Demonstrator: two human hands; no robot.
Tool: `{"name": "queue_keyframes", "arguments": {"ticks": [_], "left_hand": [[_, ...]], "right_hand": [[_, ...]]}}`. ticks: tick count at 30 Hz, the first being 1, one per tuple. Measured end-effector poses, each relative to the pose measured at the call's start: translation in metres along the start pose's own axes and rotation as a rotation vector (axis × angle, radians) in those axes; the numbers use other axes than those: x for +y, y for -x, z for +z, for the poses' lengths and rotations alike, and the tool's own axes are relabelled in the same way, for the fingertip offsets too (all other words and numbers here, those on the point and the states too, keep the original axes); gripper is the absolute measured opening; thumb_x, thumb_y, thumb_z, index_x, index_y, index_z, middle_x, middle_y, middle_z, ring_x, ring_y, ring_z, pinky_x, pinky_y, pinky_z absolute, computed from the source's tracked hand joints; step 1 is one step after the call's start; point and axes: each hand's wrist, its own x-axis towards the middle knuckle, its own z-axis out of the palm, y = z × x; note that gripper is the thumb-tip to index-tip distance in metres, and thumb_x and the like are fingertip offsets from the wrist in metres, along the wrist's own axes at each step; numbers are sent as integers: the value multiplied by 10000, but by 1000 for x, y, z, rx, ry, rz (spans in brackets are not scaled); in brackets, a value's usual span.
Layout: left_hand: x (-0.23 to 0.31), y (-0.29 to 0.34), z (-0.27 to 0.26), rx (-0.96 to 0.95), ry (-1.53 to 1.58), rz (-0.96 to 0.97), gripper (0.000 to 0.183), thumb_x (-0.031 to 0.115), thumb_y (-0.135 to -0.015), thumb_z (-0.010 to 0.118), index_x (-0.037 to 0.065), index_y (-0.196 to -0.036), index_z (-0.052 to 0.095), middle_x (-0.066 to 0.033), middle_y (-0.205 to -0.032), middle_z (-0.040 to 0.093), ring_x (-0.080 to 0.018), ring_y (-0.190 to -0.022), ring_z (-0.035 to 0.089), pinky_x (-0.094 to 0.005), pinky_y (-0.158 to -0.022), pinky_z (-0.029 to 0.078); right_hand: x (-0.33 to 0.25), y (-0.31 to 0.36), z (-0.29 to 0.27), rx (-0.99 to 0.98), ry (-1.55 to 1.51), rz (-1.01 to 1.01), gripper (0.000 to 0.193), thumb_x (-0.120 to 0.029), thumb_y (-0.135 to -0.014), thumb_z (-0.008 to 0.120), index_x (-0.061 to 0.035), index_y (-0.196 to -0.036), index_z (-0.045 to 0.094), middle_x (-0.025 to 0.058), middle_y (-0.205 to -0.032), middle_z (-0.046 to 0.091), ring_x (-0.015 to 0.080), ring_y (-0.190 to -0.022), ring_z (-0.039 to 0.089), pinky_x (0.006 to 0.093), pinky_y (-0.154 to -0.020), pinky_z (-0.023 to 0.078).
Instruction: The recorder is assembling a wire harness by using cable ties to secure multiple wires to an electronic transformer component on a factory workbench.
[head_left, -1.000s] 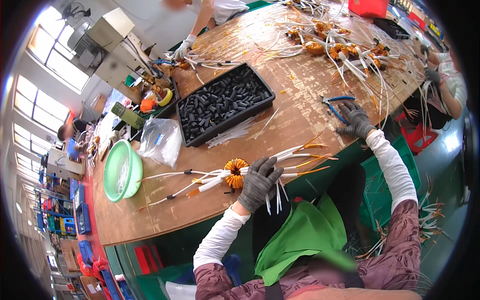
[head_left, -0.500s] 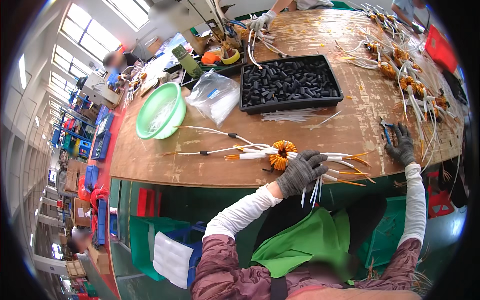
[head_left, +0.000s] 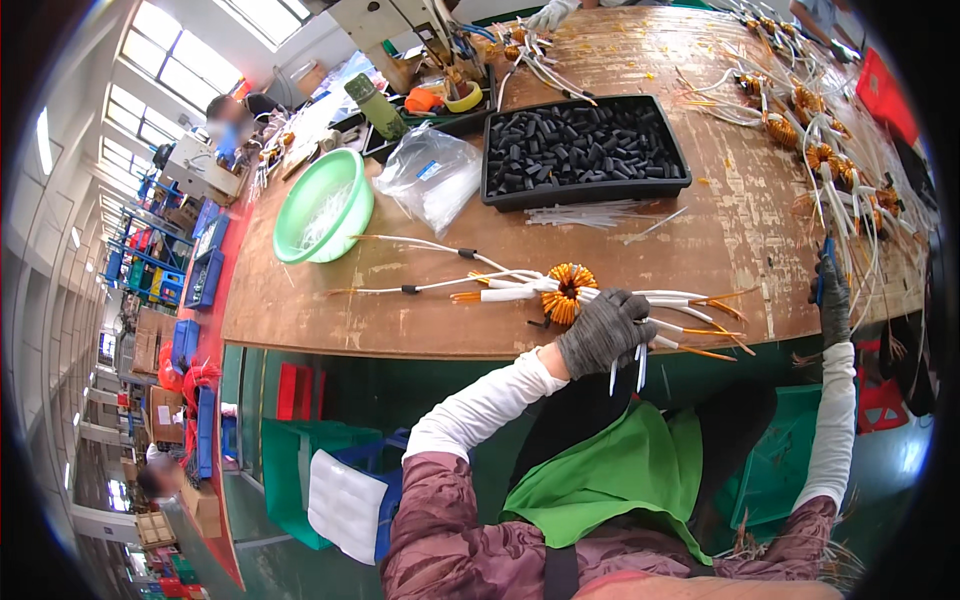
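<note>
A ring coil (head_left: 567, 293) wound with orange-copper wire lies near the table's front edge. White-sleeved leads (head_left: 430, 287) run left from it, two with black sleeves, and more leads (head_left: 690, 303) with bare copper-coloured ends spread right. My grey-gloved left hand (head_left: 605, 333) is closed around the leads just right of the ring; thin white strips (head_left: 640, 368) hang below its fingers. Over at the table's right side, my gloved right hand (head_left: 833, 297) is wrapped round blue-handled pliers (head_left: 826, 258), their jaws pointing away from me beside a heap of finished-looking coils (head_left: 820, 158).
A black tray (head_left: 590, 198) of short black tubes stands beyond the coil, with white strips (head_left: 590, 214) before it. Left of it are a clear bag (head_left: 425, 180) and a green basin (head_left: 285, 225). A co-worker's gloved hand (head_left: 552, 15) shows at the far edge.
My right hand has picked the pliers up off the table and moved right and away with them, toward the heaped coils. My left hand keeps its place at the coil's leads.
</note>
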Motion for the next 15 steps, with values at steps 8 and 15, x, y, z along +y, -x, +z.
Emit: {"name": "queue_keyframes", "arguments": {"ticks": [8, 15], "left_hand": [[-16, -15, 11, -50, 22, 39, 190, 298, -688, 666, 122, -710, 599, -69, -658, 537, -254, -655, 556, -364, -585, 404], [-20, -10, 23, 31, 279, -153, 103, 216, -755, 631, 117, -735, 610, -65, -640, 561, -265, -654, 575, -383, -591, 424]], "right_hand": [[-41, 63, 40, -178, 445, -533, 464, -126, -756, 607, -8, -1186, 480, 51, -981, 525, 179, -849, 506, 303, -763, 432], [-113, 124, 112, -288, 1117, -842, 421, -51, -640, 602, -22, -1051, 515, 177, -981, 503, 353, -877, 507, 403, -795, 412]]}}
